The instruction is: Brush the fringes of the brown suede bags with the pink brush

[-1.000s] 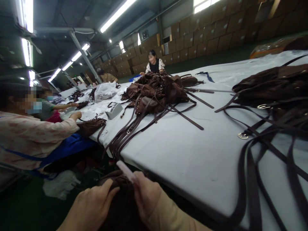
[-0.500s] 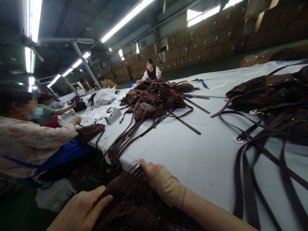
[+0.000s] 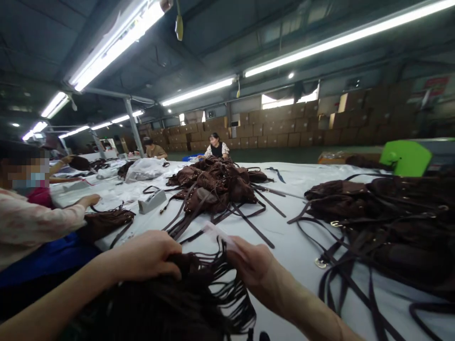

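Note:
A dark brown fringed bag hangs in front of me at the table edge, its lower part cut off by the picture. My left hand is closed on the top edge of the bag, thumb towards me. To the right, my right hand pinches a pale, see-through strip whose kind I cannot make out. Thin fringe strands spread and curl from the bag towards the right fingers. A beige band wraps the right wrist.
Brown bags with straps are heaped mid-table. More bags with buckled straps lie at right. A grey tape dispenser stands left of the heap. A co-worker sits close at left, others farther off.
My view has levelled and turned. The left hand has come up onto the bag's top edge. The right hand now shows a pale strip, and the fringe, earlier stretched straight, hangs loose in curls.

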{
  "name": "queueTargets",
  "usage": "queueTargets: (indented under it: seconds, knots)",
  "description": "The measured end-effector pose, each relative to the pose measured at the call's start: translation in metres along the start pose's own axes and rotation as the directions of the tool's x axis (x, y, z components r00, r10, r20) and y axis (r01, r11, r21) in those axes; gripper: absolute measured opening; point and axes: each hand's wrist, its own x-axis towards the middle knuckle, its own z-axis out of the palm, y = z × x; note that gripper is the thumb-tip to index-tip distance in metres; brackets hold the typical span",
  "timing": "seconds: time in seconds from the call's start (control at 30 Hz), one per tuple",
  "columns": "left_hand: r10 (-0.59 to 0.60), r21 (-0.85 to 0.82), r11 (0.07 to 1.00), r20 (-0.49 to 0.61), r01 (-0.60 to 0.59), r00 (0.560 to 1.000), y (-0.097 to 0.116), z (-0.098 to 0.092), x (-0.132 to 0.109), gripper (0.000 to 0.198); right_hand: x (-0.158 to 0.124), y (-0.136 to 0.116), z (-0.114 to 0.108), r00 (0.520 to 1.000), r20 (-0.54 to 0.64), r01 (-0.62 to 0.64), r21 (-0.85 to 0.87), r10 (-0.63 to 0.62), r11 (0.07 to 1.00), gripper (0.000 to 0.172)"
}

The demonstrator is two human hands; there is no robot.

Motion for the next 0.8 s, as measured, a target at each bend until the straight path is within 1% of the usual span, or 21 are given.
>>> queueTargets:
  seconds: [0.03,0.07,0.1,0.13,0.17,0.2,0.23,0.27,0.3,0.33,0.4,0.43,0.5,0.57,0.6,0.63,0.67,0.7,0.73,0.77,0.8]
  knots:
    - [0.022,0.122,0.992,-0.045,-0.016,0.999,0.003,0.002,0.006,0.025,-0.004,0.006,-0.006,0.999,-0.005,-0.042,0.103,0.043,0.994,0.037]
    - [0.051,0.220,0.975,-0.075,-0.033,0.996,0.006,0.003,0.010,0.028,-0.007,0.011,-0.013,0.993,-0.039,-0.099,0.223,0.111,0.970,0.044]
    - [0.085,0.293,0.954,-0.090,-0.055,0.992,0.010,0.003,0.013,0.030,-0.008,0.013,-0.020,0.976,-0.081,-0.161,0.362,0.203,0.918,0.048]
    - [0.124,0.346,0.934,-0.096,-0.084,0.988,0.014,0.002,0.016,0.031,-0.008,0.014,-0.027,0.947,-0.107,-0.212,0.502,0.303,0.838,0.050]
    - [0.167,0.383,0.916,-0.098,-0.117,0.981,0.019,0.001,0.018,0.032,-0.005,0.012,-0.031,0.919,-0.108,-0.242,0.607,0.380,0.757,0.050]
    - [0.213,0.411,0.898,-0.098,-0.155,0.972,0.025,-0.001,0.020,0.033,0.000,0.009,-0.032,0.905,-0.093,-0.258,0.655,0.414,0.711,0.047]
    - [0.263,0.432,0.880,-0.099,-0.196,0.960,0.031,-0.002,0.021,0.033,0.006,0.005,-0.029,0.917,-0.063,-0.263,0.649,0.394,0.714,0.043]
    - [0.308,0.446,0.865,-0.108,-0.230,0.945,0.037,-0.003,0.023,0.032,0.014,0.000,-0.021,0.944,-0.013,-0.251,0.621,0.330,0.742,0.040]
    - [0.346,0.456,0.853,-0.127,-0.255,0.930,0.042,-0.004,0.025,0.030,0.021,-0.003,-0.010,0.970,0.041,-0.218,0.594,0.241,0.774,0.043]
    - [0.374,0.460,0.846,-0.148,-0.271,0.915,0.045,-0.003,0.027,0.026,0.028,-0.006,0.003,0.984,0.088,-0.175,0.584,0.152,0.793,0.048]
    - [0.383,0.441,0.857,-0.202,-0.266,0.901,0.045,0.000,0.029,0.016,0.039,-0.007,0.032,0.990,0.135,-0.103,0.598,0.027,0.795,0.052]
    - [0.360,0.409,0.879,-0.235,-0.245,0.903,0.043,0.002,0.030,0.011,0.042,-0.006,0.045,0.991,0.134,-0.082,0.600,0.001,0.796,0.049]
    - [0.277,0.290,0.938,-0.299,-0.190,0.913,0.033,0.010,0.028,0.006,0.046,-0.004,0.065,0.995,0.096,-0.072,0.586,0.019,0.807,0.039]
    - [0.155,0.121,0.986,-0.396,-0.116,0.905,0.024,0.023,0.018,0.013,0.046,-0.004,0.074,0.997,0.064,-0.070,0.554,0.041,0.829,0.040]
    - [0.069,0.030,0.998,-0.466,-0.062,0.882,0.021,0.034,0.009,0.020,0.046,-0.005,0.076,0.997,0.055,-0.070,0.529,0.049,0.845,0.042]
    - [-0.037,-0.062,0.998,-0.545,0.004,0.838,0.020,0.048,-0.003,0.028,0.046,-0.006,0.077,0.997,0.048,-0.081,0.499,0.066,0.863,0.044]
    - [-0.163,-0.162,0.984,-0.618,0.078,0.769,0.021,0.067,-0.017,0.035,0.046,-0.006,0.076,0.994,0.033,-0.112,0.466,0.109,0.878,0.043]
    - [-0.300,-0.271,0.951,-0.674,0.152,0.675,0.024,0.091,-0.033,0.043,0.046,-0.004,0.076,0.985,0.007,-0.158,0.436,0.173,0.886,0.040]
    - [-0.421,-0.378,0.904,-0.692,0.201,0.586,0.029,0.118,-0.049,0.052,0.047,-0.001,0.076,0.968,-0.032,-0.215,0.417,0.250,0.883,0.036]
    - [-0.531,-0.481,0.843,-0.677,0.241,0.509,0.036,0.149,-0.063,0.062,0.047,0.004,0.076,0.941,-0.073,-0.273,0.414,0.331,0.868,0.032]
    - [-0.624,-0.570,0.779,-0.660,0.262,0.419,0.044,0.181,-0.074,0.071,0.047,0.010,0.077,0.909,-0.106,-0.326,0.423,0.403,0.846,0.030]
